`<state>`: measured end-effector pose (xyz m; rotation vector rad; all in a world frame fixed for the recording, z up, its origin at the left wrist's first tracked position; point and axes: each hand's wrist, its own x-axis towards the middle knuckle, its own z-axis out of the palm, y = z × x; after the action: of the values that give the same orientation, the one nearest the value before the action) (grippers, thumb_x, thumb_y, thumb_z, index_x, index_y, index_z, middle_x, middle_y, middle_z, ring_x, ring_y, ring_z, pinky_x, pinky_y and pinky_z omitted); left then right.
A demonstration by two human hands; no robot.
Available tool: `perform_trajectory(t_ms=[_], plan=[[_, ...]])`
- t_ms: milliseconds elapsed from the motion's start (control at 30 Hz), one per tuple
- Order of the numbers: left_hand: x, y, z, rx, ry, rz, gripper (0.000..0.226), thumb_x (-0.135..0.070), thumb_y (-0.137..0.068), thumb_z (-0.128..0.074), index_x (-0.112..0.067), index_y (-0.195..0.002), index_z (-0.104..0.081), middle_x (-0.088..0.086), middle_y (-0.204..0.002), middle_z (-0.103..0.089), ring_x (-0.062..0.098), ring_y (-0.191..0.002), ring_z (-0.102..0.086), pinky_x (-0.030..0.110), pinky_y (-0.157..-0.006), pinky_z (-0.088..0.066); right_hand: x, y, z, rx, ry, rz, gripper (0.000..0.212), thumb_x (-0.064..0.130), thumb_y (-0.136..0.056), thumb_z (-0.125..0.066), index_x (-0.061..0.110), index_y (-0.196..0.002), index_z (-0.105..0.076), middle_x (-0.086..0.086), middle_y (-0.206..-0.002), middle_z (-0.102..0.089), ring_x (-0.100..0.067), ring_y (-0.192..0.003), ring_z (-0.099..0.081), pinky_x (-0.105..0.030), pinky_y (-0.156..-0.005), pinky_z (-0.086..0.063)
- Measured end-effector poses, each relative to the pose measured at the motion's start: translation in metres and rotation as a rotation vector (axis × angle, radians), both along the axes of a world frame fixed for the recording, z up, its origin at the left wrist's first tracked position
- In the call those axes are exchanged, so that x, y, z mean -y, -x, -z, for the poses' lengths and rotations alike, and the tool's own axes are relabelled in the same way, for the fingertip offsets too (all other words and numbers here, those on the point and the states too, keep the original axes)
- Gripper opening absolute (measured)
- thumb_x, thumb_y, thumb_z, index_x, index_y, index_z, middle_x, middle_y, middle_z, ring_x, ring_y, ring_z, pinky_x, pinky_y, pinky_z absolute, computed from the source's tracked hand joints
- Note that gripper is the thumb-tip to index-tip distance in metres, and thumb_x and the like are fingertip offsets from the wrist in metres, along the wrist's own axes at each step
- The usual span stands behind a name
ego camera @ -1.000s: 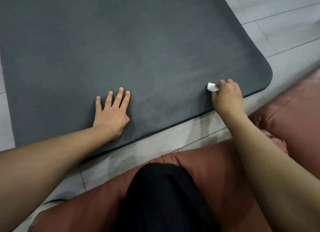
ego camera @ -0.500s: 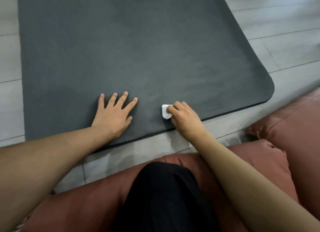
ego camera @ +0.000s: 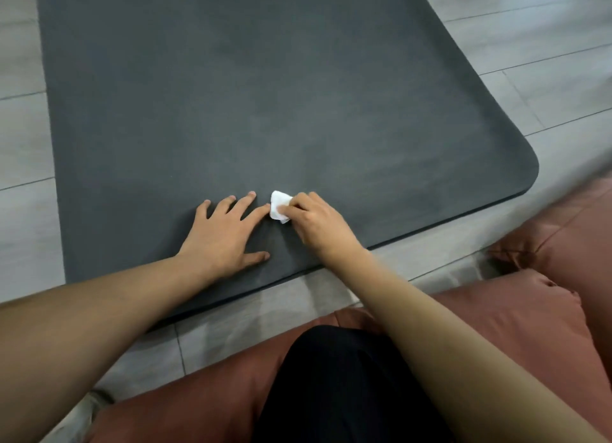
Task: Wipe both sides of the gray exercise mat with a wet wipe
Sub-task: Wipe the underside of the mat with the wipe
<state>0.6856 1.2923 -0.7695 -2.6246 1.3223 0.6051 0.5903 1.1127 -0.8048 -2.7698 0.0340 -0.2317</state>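
Gray foam exercise mat lies flat under both my palms, its rounded near-right corner toward my right. My right hand pinches a small folded white wet wipe between thumb and curled fingers and presses it onto the mat close to the near edge. The wipe sits just beside the index fingertip of my left hand; I cannot tell whether the 2 touch. My left hand rests flat on the mat, fingers straight and spread, thumb out to the right, gripping nothing. Both my bare forearms reach in from the bottom of the view, the left from the lower left, the right from the lower right. The mat covers a pale gray tiled floor, which shows along its left, right and near edges. Nearest me, a rust-brown padded cushion spreads across the lower right, and my leg in black fabric lies over it.
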Motion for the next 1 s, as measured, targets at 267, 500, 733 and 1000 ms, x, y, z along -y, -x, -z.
perform_trajectory(t_ms=[267, 500, 733, 1000], plan=[[-0.004, -0.009, -0.001, 0.007, 0.044, 0.057, 0.078, -0.07, -0.095, -0.041, -0.038, -0.161, -0.013, -0.002, -0.171, -0.008, 0.026, -0.153, -0.022, 0.053, -0.118, -0.023, 0.158, 0.001, -0.014, -0.14, 0.115, 0.813, 0.029, 0.0, -0.088, -0.047, 0.003, -0.107, -0.069, -0.019, -0.103, -0.055, -0.037, -0.1, -0.048, -0.039, -0.073, -0.041], [0.024, -0.051, -0.022, -0.115, 0.194, -0.095, 0.045, -0.04, -0.102, -0.048, -0.027, -0.145, -0.039, -0.003, -0.144, -0.046, 0.027, -0.125, -0.047, 0.046, -0.104, -0.04, 0.092, -0.053, -0.028, -0.15, -0.108, 0.457, 0.02, 0.016, -0.09, -0.06, 0.013, -0.107, -0.07, -0.011, -0.097, -0.061, -0.034, -0.093, -0.058, -0.034, -0.075, -0.041], [0.032, -0.122, -0.021, -0.296, 0.395, -0.289, 0.067, -0.039, -0.094, -0.068, -0.03, -0.153, -0.038, -0.005, -0.163, -0.031, 0.025, -0.143, -0.037, 0.038, -0.118, -0.029, 0.035, -0.116, -0.057, -0.219, -0.653, 0.267, 0.023, 0.015, -0.081, -0.066, 0.028, -0.092, -0.05, 0.014, -0.074, -0.065, -0.004, -0.067, -0.057, -0.019, -0.063, -0.042], [0.032, -0.171, -0.018, -0.544, 0.677, -0.721, 0.014, -0.031, -0.092, -0.074, -0.022, -0.084, -0.068, -0.006, -0.081, -0.075, 0.013, -0.082, -0.069, 0.023, -0.081, -0.049, 0.016, -0.167, -0.05, 0.12, -0.315, 0.37, 0.024, 0.018, -0.081, -0.067, 0.023, -0.101, -0.055, 0.01, -0.101, -0.054, -0.015, -0.09, -0.053, -0.03, -0.08, -0.042]])
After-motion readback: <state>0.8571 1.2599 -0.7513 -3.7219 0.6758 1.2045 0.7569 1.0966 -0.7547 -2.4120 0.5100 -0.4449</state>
